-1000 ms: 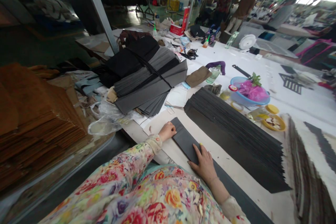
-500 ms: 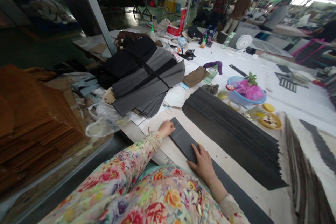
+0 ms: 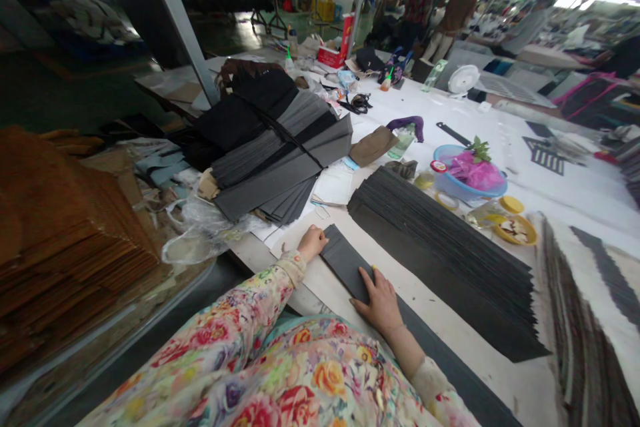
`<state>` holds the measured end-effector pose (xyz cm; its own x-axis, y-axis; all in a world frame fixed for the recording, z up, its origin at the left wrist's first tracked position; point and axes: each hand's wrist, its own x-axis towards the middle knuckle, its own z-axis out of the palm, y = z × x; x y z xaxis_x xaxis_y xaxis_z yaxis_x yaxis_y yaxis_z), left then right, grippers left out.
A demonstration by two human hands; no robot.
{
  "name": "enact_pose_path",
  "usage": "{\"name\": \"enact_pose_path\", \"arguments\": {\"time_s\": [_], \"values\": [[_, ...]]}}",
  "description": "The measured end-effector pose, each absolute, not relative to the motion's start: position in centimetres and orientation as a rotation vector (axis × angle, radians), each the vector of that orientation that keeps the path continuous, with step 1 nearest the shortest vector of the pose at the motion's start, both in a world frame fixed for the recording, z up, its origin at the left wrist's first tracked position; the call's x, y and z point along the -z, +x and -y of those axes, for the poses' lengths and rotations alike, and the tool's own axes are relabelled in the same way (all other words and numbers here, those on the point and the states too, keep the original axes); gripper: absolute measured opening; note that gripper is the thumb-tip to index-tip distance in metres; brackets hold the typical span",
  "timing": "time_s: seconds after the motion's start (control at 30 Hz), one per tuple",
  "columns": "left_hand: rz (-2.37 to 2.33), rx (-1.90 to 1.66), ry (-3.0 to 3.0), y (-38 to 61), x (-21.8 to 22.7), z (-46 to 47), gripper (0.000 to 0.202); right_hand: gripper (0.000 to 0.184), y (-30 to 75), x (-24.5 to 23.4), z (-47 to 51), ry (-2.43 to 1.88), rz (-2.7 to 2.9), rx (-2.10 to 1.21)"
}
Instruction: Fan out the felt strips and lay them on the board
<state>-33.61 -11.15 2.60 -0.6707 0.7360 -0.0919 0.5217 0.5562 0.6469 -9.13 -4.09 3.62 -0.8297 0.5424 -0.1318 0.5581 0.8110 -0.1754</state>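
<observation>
A long dark grey fabric strip (image 3: 345, 259) lies slantwise on the table in front of me, perhaps with more layers beneath it. My left hand (image 3: 313, 241) has its fingers closed at the strip's far left end, seemingly pinching the corner. Farther down the strip, my right hand (image 3: 382, 301) rests flat with its fingers spread, pressing on the surface. Just beyond lies a thick fanned pile of similar dark strips (image 3: 440, 253). To the upper left, a bundle of grey and black strips (image 3: 280, 147) is tied with a dark band.
Brown stacked sheets (image 3: 65, 233) rise at the left beside a crumpled plastic bag (image 3: 195, 240). A blue basin (image 3: 450, 185), a yellow dish (image 3: 527, 240) and a clear bottle (image 3: 403, 143) stand past the pile. Striped layered cloth (image 3: 575, 327) lies at right. People stand in the background.
My right hand has slid slightly up the strip, toward my left hand. The left hand has shifted a little to the left and stays at the strip's end.
</observation>
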Motion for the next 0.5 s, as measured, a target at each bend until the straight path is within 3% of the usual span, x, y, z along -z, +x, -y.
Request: {"name": "enact_pose_path", "arguments": {"time_s": [0.1, 0.17, 0.37, 0.5], "values": [[-2.467, -0.873, 1.001, -33.7, -2.9, 11.5, 0.01, 0.074, -9.1, -3.6, 3.9, 0.876, -2.926, 0.342], [-2.464, -0.888, 0.983, -34.0, -3.0, 11.6, 0.019, 0.072, -9.0, -3.4, 3.7, 0.86, -2.945, 0.373], [-2.356, -0.963, 0.936, -35.5, -3.5, 11.5, 0.008, 0.044, -9.3, -2.3, 2.6, 0.89, -3.053, 0.488], [-2.224, -1.068, 0.904, -36.3, -4.3, 11.6, 0.008, 0.047, -9.5, -1.9, 2.2, 0.931, -3.072, 0.583]]}}
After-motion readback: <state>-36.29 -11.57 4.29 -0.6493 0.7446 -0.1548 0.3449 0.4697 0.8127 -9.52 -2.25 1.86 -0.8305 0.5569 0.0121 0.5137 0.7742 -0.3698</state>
